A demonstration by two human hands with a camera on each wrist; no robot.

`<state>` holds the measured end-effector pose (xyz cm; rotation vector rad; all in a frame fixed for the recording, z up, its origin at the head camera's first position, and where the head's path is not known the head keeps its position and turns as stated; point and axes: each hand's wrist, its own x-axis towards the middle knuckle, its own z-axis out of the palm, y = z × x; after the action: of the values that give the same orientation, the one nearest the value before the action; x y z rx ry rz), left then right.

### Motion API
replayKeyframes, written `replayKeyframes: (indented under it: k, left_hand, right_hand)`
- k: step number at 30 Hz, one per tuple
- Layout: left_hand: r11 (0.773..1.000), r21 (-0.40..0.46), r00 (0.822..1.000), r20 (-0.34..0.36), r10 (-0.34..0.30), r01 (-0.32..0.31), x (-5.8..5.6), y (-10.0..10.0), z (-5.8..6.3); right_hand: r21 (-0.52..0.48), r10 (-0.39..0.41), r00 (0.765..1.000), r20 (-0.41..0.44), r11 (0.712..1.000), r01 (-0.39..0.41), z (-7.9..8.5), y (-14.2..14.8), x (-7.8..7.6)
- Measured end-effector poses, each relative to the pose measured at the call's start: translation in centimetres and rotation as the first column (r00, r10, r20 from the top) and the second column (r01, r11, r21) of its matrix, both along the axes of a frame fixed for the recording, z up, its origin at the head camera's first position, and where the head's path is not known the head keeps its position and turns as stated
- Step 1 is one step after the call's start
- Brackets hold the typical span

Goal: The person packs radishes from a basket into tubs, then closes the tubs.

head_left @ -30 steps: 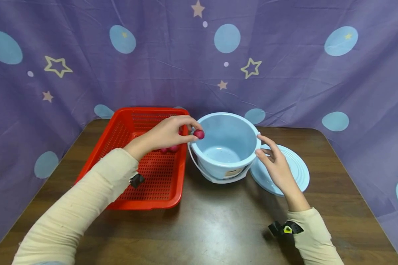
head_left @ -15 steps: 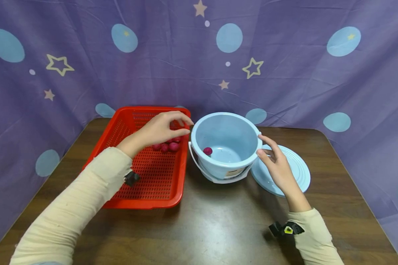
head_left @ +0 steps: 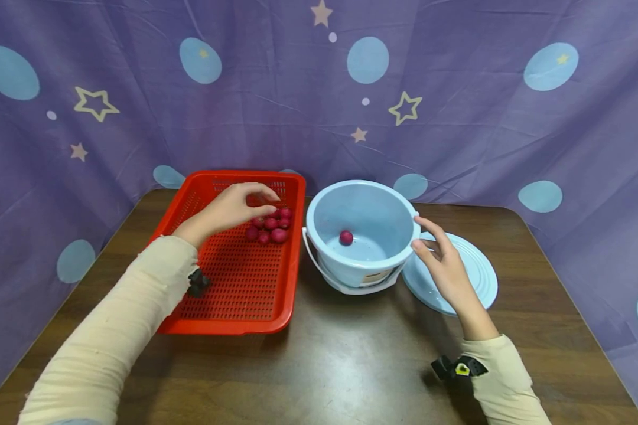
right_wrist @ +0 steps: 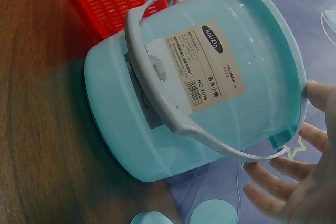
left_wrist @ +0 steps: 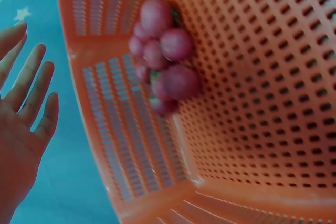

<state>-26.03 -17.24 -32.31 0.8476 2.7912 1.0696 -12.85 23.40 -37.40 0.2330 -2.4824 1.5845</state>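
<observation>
In the head view my left hand (head_left: 236, 208) hovers over the red basket (head_left: 234, 326), fingers parted, nothing between them. Just beyond its fingertips several small round red radishes (head_left: 279, 236) cluster along the basket's right side. The left wrist view shows these radishes (left_wrist: 178, 82) against the perforated wall, the hand (left_wrist: 23, 106) spread beside them. One radish (head_left: 346, 238) lies on the bottom of the light blue bucket (head_left: 358, 268). My right hand (head_left: 446, 268) touches the bucket's right rim with thumb and fingertips; the right wrist view has its fingers (right_wrist: 273, 182) by the handle's hinge.
A round light blue lid (head_left: 478, 271) lies on the wooden table (head_left: 345, 360), right of the bucket and partly under my right hand. The bucket's handle (right_wrist: 152, 87) hangs down its front. A purple patterned cloth (head_left: 276, 118) hangs behind the table.
My left hand has let go of a radish over the bucket and moved left, back above the basket. That radish dropped in and rolled rightward along the bottom. My right hand has stayed put.
</observation>
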Motion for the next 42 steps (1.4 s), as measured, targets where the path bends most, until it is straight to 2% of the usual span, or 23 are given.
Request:
replayKeyframes:
  k: [9,15,26,35,42]
  left_hand:
    - [0.995,-0.082,0.991,0.114,0.066,-0.057,-0.7,-2.1,-1.7]
    - [0.99,-0.127,0.987,0.141,0.073,-0.055,-1.2,-3.2,-3.1]
    - [0.98,-0.188,0.974,0.2,0.105,-0.067,-1.5,-3.7,-5.0]
    - [0.965,-0.255,0.975,0.19,0.111,-0.06,-1.5,-4.1,-6.0]
    - [0.974,-0.224,0.978,0.201,0.065,-0.019,-1.7,-4.2,-6.9]
  right_hand:
    - [-0.009,-0.002,1.0,-0.007,1.0,0.002,-0.1,0.0,0.0]
    - [-0.001,-0.006,1.0,-0.006,1.0,0.006,-0.1,0.0,-0.1]
    - [-0.003,-0.007,1.0,-0.01,1.0,0.007,-0.2,0.1,-0.1]
    - [0.001,-0.007,1.0,-0.004,1.0,0.007,-0.2,0.1,-0.1]
    - [-0.006,-0.007,1.0,-0.007,1.0,0.006,-0.2,0.0,-0.1]
